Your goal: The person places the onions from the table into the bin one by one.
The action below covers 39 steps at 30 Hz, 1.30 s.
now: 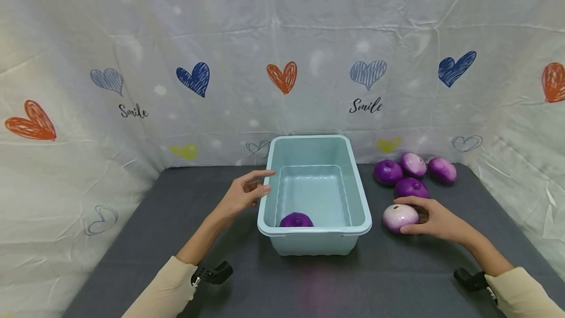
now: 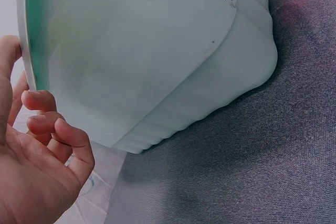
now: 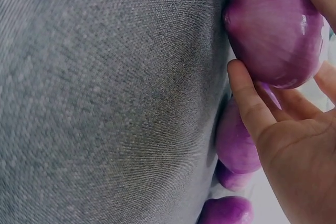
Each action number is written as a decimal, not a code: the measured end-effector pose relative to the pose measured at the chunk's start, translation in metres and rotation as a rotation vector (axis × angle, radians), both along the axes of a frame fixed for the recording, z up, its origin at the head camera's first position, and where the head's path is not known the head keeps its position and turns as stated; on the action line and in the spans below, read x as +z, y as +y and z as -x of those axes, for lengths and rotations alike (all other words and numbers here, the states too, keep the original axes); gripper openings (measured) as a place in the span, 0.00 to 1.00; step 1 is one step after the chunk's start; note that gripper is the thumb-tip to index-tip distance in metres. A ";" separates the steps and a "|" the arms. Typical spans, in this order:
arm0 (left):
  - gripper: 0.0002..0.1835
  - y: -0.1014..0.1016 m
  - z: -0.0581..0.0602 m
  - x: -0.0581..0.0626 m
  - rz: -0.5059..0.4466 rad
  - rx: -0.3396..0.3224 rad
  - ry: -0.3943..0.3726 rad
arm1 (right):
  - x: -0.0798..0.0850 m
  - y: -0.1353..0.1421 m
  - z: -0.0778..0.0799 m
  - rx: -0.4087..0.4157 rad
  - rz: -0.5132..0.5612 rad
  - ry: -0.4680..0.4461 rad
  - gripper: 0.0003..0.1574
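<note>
A pale blue plastic basin (image 1: 316,244) stands on the dark table, with one red onion (image 1: 296,220) at its near end. My left hand (image 1: 245,192) holds the basin's left rim, thumb and index finger over the edge; in the left wrist view its other fingers (image 2: 73,142) curl beside the outer wall. To the right of the basin, my right hand (image 1: 434,220) grips a pale purple onion (image 1: 399,217) between thumb and fingers. In the right wrist view this onion (image 3: 275,30) has its side against the fingertips, close to the cloth.
Behind the gripped onion several more red onions lie bunched, among them a dark one (image 1: 411,188) and a lighter one (image 1: 442,171) at the right. A white curtain (image 1: 238,28) printed with hearts hangs behind the table (image 1: 194,200).
</note>
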<state>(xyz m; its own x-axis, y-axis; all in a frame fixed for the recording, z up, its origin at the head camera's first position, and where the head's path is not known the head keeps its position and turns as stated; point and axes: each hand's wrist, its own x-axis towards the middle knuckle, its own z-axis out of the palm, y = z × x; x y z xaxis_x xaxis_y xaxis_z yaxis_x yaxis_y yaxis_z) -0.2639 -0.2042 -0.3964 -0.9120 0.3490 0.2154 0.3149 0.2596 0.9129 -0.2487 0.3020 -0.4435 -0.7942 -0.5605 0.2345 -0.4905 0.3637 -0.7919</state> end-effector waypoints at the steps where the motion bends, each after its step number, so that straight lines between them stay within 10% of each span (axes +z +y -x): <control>1: 0.23 0.000 0.000 0.000 -0.002 0.001 0.000 | 0.001 0.000 0.000 -0.002 0.000 0.002 0.37; 39: 0.23 0.000 -0.001 0.002 0.011 0.000 0.006 | 0.058 -0.009 0.012 -0.081 0.104 0.051 0.37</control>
<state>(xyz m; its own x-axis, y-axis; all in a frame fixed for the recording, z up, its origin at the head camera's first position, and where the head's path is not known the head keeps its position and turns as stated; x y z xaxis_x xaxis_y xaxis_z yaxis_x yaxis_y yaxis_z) -0.2626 -0.2039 -0.3942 -0.9108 0.3510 0.2172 0.3203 0.2693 0.9082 -0.2603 0.2929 -0.3851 -0.8212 -0.4658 0.3296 -0.5039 0.3208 -0.8020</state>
